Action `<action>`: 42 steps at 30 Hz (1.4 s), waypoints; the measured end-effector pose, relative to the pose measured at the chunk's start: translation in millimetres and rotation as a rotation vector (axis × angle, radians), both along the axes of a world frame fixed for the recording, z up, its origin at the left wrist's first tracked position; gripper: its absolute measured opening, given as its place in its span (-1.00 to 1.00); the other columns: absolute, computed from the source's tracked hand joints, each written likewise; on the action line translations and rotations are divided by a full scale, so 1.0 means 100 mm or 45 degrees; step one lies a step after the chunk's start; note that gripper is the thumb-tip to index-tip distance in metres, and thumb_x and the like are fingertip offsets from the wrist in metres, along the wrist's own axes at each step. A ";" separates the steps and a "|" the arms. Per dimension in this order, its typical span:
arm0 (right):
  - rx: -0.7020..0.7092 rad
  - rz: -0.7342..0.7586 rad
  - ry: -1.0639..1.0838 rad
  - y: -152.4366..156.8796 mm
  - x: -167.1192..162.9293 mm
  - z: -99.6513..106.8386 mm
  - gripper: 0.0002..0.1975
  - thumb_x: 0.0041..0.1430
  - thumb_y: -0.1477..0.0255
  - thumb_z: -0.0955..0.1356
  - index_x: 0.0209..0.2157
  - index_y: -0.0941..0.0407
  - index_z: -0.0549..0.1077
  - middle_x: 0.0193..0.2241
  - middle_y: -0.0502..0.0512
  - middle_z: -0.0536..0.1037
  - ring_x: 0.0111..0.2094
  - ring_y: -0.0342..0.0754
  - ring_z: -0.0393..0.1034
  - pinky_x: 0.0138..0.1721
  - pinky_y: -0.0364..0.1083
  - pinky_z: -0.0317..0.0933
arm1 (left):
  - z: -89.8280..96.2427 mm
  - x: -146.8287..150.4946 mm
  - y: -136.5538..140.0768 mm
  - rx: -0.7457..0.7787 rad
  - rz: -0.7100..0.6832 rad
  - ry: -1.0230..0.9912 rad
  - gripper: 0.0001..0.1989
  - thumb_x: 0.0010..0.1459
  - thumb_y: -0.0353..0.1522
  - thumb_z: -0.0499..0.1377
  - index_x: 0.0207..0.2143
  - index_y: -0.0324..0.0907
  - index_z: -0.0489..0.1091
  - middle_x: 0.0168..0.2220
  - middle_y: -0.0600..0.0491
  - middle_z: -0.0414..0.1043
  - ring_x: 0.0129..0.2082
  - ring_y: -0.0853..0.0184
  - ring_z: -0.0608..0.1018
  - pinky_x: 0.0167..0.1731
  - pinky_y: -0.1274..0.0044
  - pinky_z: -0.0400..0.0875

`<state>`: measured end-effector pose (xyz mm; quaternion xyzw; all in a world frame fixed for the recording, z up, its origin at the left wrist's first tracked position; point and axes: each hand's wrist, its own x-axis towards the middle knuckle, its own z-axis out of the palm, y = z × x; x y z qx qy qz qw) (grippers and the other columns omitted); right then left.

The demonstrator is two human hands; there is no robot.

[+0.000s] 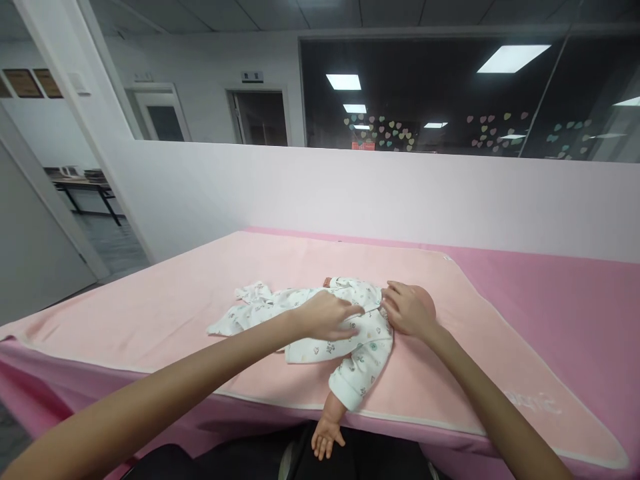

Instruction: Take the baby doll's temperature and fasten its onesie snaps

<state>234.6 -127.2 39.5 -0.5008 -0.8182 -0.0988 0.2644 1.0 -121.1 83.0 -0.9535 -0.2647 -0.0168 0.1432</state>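
A baby doll (427,299) lies on its back, its head to the right, in a white printed baby shirt (369,353). Over the doll's chest is my left hand (327,315), its index finger and thumb apart, the fingertips at the shirt front. My right hand (407,312) rests at the doll's neck and covers much of the head. Its fingers are bent onto the shirt's collar, though the fingertips are partly hidden. One doll arm (330,423) sticks out of its sleeve and hangs over the near edge. White printed cloth (250,310) covers the leg end.
Under the doll a peach blanket (190,280) with a pale border lies over a pink cover (550,300). A low white wall (375,200) stands behind, with dark glass (425,93) above it. A desk (85,183) shows through the doorway at left.
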 end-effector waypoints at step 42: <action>-0.515 0.008 1.835 0.50 0.79 -0.47 -0.64 -0.13 0.15 0.34 -0.37 0.14 0.49 -0.29 0.10 0.55 -0.18 0.03 0.41 -0.14 -0.06 0.26 | -0.62 0.31 1.03 -0.502 1.066 -0.409 -0.27 0.07 0.09 -0.33 -0.20 -0.25 0.34 -0.19 -0.18 0.45 -0.19 0.08 0.47 -0.25 0.39 0.29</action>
